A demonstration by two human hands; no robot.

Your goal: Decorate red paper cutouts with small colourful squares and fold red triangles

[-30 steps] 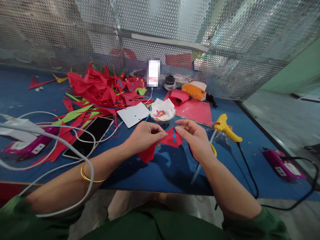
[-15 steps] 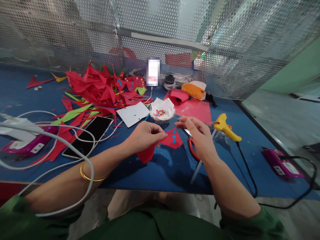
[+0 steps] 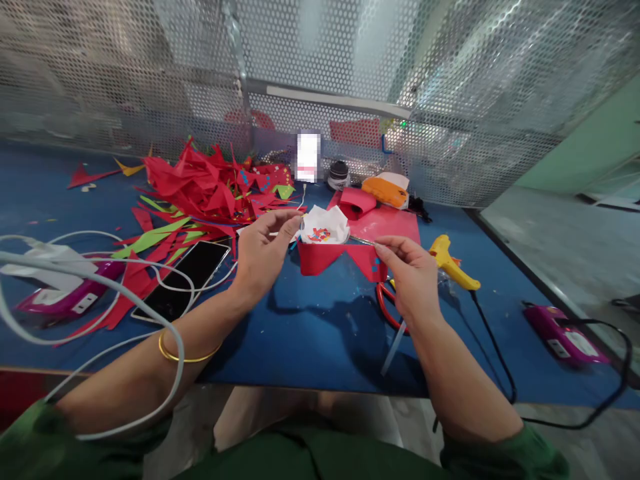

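Note:
A red cut piece [image 3: 320, 257] with a zigzag lower edge and blue squares at its right end spans the space between my hands, in front of the white-lined bowl [image 3: 336, 220]. My right hand [image 3: 411, 270] pinches its right end; a thin metal tool [image 3: 361, 240] reaches left from those fingers. My left hand [image 3: 265, 250] is closed at the fingertips beside the bowl's left rim, just above the piece's left end; what it pinches is too small to make out. Small red, orange and blue bits lie in the bowl.
Red-handled scissors [image 3: 384, 307] lie below my right hand, with a yellow glue gun [image 3: 453, 263] to the right. A phone [image 3: 187, 277], white cables and a red scrap pile [image 3: 200, 183] are at left. A perforated metal screen [image 3: 320, 60] stands behind.
Both hands have moved apart, my left hand leftward and up, my right hand slightly right. The red piece has gone from folded and low to stretched out in front of the bowl.

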